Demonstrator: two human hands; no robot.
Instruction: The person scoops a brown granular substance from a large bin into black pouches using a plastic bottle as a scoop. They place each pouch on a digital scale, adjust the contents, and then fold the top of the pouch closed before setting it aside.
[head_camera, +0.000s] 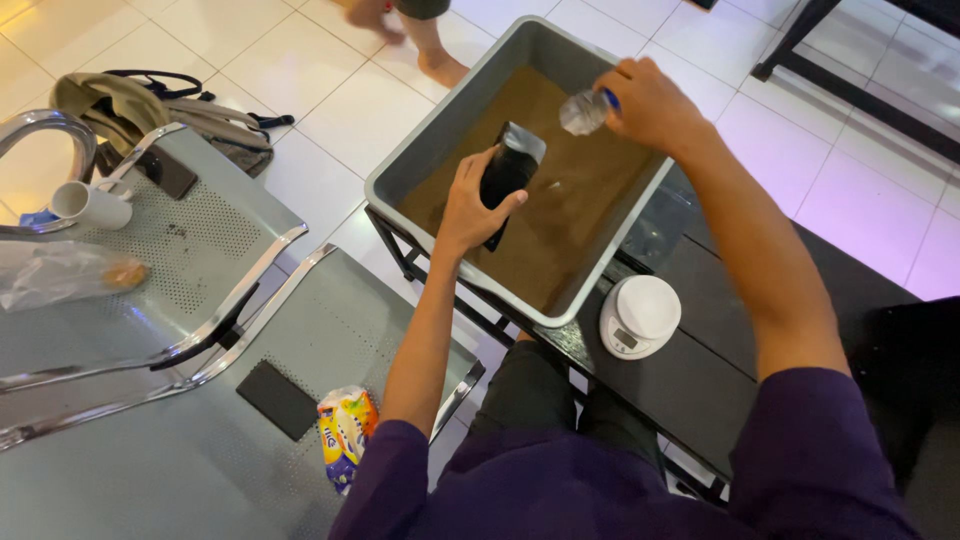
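Black pouch (507, 176) within left fingers (470, 190)

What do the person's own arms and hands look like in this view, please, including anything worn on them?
Both arms are bare from just above the elbow down, and the sleeves are short and dark purple. The left hand and the right hand are bare too: no gloves, and no watch, ring or bracelet shows.

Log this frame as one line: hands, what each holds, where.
left hand: holds black pouch | right hand: holds clear cup, tilted | both over grey tub of brown powder
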